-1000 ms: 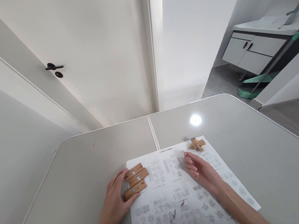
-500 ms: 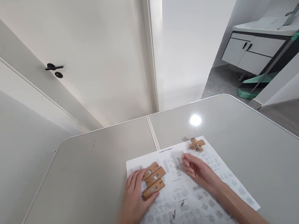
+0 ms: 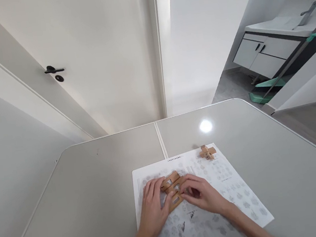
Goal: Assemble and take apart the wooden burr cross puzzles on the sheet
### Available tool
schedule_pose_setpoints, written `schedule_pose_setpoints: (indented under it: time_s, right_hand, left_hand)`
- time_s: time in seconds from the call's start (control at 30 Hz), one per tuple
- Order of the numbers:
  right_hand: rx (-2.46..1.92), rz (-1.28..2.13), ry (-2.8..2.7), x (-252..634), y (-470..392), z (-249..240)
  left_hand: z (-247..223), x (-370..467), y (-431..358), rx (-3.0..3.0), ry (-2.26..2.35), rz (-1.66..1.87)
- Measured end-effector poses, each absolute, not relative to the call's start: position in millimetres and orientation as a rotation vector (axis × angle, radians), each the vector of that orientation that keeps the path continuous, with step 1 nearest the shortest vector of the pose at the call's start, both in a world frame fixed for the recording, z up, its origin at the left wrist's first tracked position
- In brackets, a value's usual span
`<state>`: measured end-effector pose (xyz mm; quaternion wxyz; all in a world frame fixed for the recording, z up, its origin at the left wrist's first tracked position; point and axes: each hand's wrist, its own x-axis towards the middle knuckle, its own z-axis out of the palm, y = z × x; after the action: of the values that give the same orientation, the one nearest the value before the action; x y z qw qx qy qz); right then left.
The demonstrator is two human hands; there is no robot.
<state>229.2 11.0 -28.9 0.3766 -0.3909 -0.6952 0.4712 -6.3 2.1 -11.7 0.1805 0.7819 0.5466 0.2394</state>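
Three slotted wooden puzzle pieces (image 3: 170,183) lie side by side in a slanted row on a printed paper sheet (image 3: 251,199). My left hand (image 3: 153,207) grips the row from its left side, fingertips at the top piece and thumb at the lower one. From the right, my right hand (image 3: 203,195) reaches in, its thumb and fingers closed at the right end of the middle piece and covering part of the row. A small cross-shaped wooden puzzle (image 3: 207,152) with a dark mark stands near the sheet's top right corner.
The sheet rests on a light grey table (image 3: 98,195) with a seam (image 3: 160,140) and rounded far corners. Beyond stands a white door with a black handle (image 3: 54,71). A washbasin cabinet (image 3: 264,47) is at the far right.
My left hand and the wooden pieces have moved right. My right hand has come down and left from above the sheet to the pieces, and its fingers are now on them.
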Motion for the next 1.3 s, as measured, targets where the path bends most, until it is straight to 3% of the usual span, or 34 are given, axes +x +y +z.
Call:
schedule_pose_setpoints:
  time_s: [0.3,0.8,1.3]
  right_hand:
    - [-0.987,0.900,-2.081,230.5,9.6,-41.7]
    - [-1.078,0.884,-2.200,232.2,8.5,-36.9]
    - [-0.997,0.971,-2.114,232.7,8.7,-33.1]
  left_hand:
    - [-13.4,7.0,23.2,2.150,1.629,0.710]
    - [-6.2,5.7,28.8,2.083,1.600,0.690]
    - [-7.3,-1.9,28.1,1.835,1.607,0.904]
